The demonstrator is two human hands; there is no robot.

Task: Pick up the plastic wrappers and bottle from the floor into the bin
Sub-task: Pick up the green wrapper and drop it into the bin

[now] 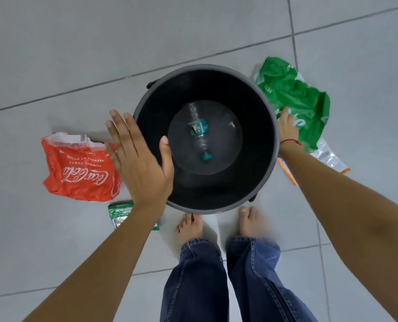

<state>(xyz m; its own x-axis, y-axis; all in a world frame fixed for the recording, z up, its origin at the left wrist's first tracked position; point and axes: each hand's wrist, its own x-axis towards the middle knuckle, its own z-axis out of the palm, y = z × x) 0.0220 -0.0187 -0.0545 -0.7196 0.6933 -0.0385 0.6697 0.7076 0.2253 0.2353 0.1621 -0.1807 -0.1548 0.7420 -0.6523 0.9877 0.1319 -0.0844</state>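
Bare arms, no sleeves; thin red thread bracelet on wrist by bin; loose dark-blue jeans, barefoot.

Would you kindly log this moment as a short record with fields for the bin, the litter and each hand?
bin: round black plastic bin, upright on the grey tiled floor
in bin: clear plastic bottle with teal cap
left of bin: red crumpled wrapper; small green sachet
right of bin: large green wrapper; clear orange-edged wrapper
left hand: open, empty, over the rim
right hand: reaching onto the large green wrapper
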